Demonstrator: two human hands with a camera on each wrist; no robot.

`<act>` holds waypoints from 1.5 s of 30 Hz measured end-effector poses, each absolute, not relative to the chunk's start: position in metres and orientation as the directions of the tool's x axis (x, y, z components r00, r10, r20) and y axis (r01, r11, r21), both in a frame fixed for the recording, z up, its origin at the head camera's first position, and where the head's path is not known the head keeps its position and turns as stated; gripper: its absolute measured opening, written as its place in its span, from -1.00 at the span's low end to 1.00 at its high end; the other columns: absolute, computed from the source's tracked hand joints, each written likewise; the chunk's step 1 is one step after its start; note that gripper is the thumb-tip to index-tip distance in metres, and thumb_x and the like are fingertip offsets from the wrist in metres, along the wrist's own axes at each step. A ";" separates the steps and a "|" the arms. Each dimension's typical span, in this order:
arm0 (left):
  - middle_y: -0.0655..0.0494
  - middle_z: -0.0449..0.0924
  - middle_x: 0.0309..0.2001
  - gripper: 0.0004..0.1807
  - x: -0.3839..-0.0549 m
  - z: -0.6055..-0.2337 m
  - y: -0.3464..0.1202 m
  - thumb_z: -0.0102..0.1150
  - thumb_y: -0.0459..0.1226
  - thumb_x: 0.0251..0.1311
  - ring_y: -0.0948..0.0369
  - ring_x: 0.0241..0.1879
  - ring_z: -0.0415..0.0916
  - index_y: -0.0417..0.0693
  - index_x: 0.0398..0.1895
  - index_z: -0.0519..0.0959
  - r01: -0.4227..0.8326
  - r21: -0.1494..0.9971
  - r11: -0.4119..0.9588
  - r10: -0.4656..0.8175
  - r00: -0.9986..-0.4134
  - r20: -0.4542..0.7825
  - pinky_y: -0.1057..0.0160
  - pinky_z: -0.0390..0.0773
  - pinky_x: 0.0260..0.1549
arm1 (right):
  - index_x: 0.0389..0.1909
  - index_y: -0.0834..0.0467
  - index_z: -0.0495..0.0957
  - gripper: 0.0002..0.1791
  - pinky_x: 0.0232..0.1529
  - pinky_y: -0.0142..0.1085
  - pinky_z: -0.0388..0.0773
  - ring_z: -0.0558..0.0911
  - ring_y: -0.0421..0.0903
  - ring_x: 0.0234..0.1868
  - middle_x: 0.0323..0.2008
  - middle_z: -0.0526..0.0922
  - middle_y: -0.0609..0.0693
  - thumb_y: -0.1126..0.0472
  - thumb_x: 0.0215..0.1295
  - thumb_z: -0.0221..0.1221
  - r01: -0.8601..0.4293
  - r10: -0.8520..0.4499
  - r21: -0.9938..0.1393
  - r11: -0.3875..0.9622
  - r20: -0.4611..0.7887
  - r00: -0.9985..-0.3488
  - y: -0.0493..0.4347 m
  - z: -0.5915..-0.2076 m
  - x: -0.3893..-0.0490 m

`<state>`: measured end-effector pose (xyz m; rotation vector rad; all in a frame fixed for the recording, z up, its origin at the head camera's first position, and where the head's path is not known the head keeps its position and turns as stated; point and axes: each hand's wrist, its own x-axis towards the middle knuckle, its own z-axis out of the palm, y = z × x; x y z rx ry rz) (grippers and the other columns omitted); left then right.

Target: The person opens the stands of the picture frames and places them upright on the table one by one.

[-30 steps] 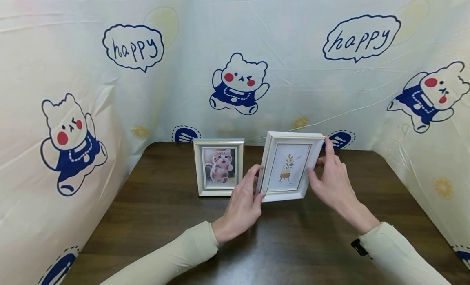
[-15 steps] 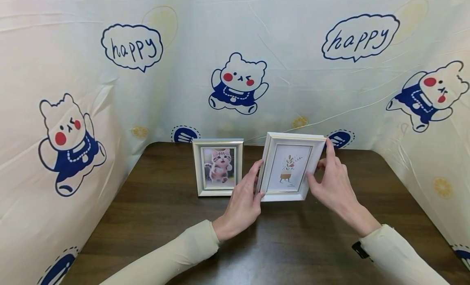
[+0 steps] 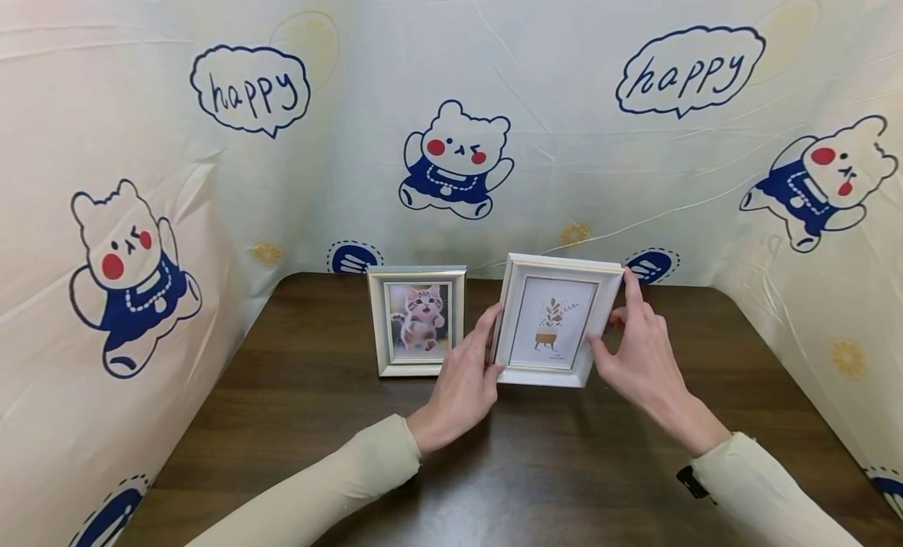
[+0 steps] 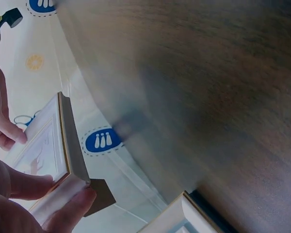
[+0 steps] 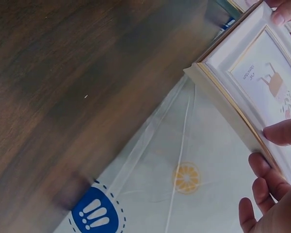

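Note:
A white picture frame (image 3: 557, 320) with thin gold trim and a potted-plant print is held up between both hands, its face tilted and turned toward the head camera. The left hand (image 3: 460, 386) grips its lower left edge, thumb on the front and fingers at the side. On the right edge, the right hand (image 3: 643, 359) holds it with the thumb on the front border (image 5: 283, 132) and fingers at the side and behind. A dark brown flap (image 4: 99, 196) sticks out behind it in the left wrist view. A second frame (image 3: 418, 320) with a kitten picture stands upright just left.
Both frames are toward the back of a dark brown wooden table (image 3: 282, 429). A pale curtain (image 3: 578, 139) printed with bears, lemons and "happy" bubbles surrounds it at the back and sides. The kitten frame stands close beside the left hand.
The held frame has turned slightly to face the head camera more squarely. Both hands keep their hold, and the kitten frame stays where it was.

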<state>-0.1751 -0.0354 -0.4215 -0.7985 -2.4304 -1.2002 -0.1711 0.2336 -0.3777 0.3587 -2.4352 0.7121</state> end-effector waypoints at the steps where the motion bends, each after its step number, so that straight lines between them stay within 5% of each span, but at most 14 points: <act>1: -0.18 0.64 0.13 0.11 -0.175 -0.422 -0.035 0.38 -0.58 0.21 0.05 -0.02 0.65 0.20 0.69 0.00 0.604 0.622 0.498 0.342 -0.796 0.499 0.05 0.68 -0.10 | 0.67 0.29 -0.13 0.28 0.13 0.26 0.26 0.47 0.22 -0.14 -0.33 0.68 0.22 0.46 0.01 0.48 -0.399 -0.095 -0.405 0.822 0.594 -0.799 0.234 -0.379 -0.171; 7: -0.05 0.68 -0.13 0.10 -0.179 -0.423 -0.031 0.47 -0.53 0.15 0.11 -0.30 0.61 0.11 0.65 0.03 0.605 0.558 0.568 0.339 -0.790 0.512 0.17 0.61 -0.37 | 0.66 0.33 -0.11 0.28 0.10 0.24 0.28 0.47 0.21 -0.16 -0.35 0.67 0.21 0.46 -0.01 0.50 -0.407 -0.107 -0.382 0.830 0.607 -0.788 0.237 -0.382 -0.171; 12: -0.09 0.72 -0.13 0.09 -0.184 -0.423 -0.028 0.51 -0.46 0.15 0.13 -0.44 0.54 0.08 0.63 0.05 0.598 0.509 0.619 0.344 -0.789 0.509 0.22 0.50 -0.52 | 0.65 0.35 -0.10 0.28 0.06 0.21 0.27 0.46 0.21 -0.15 -0.35 0.68 0.23 0.46 -0.01 0.51 -0.407 -0.106 -0.375 0.833 0.614 -0.782 0.240 -0.385 -0.172; 25: -0.16 0.74 -0.11 -0.01 -0.198 -0.428 -0.020 0.46 -0.50 0.19 0.01 -0.39 0.65 0.02 0.57 0.07 0.583 0.514 0.629 0.361 -0.805 0.471 0.06 0.63 -0.40 | 0.65 0.35 -0.09 0.26 0.08 0.20 0.28 0.45 0.20 -0.17 -0.35 0.67 0.20 0.45 0.00 0.51 -0.384 -0.081 -0.385 0.839 0.609 -0.789 0.244 -0.399 -0.181; 33: -0.03 0.62 -0.41 -0.10 -0.203 -0.432 -0.016 0.36 -0.52 0.26 0.15 -0.55 0.52 -0.08 0.54 0.04 0.562 0.540 0.627 0.377 -0.825 0.420 0.18 0.56 -0.53 | 0.66 0.31 -0.08 0.25 0.03 0.15 0.30 0.46 0.17 -0.22 -0.33 0.65 0.20 0.43 0.02 0.51 -0.374 -0.087 -0.366 0.852 0.606 -0.791 0.246 -0.406 -0.188; 45: 0.09 0.49 -0.54 -0.09 -0.215 -0.438 -0.012 0.31 -0.58 0.22 0.23 -0.66 0.38 -0.15 0.52 0.02 0.547 0.551 0.631 0.386 -0.837 0.389 0.24 0.47 -0.60 | 0.67 0.30 -0.12 0.25 0.08 0.17 0.31 0.43 0.17 -0.22 -0.30 0.68 0.26 0.42 0.07 0.50 -0.356 -0.095 -0.351 0.866 0.584 -0.806 0.246 -0.415 -0.194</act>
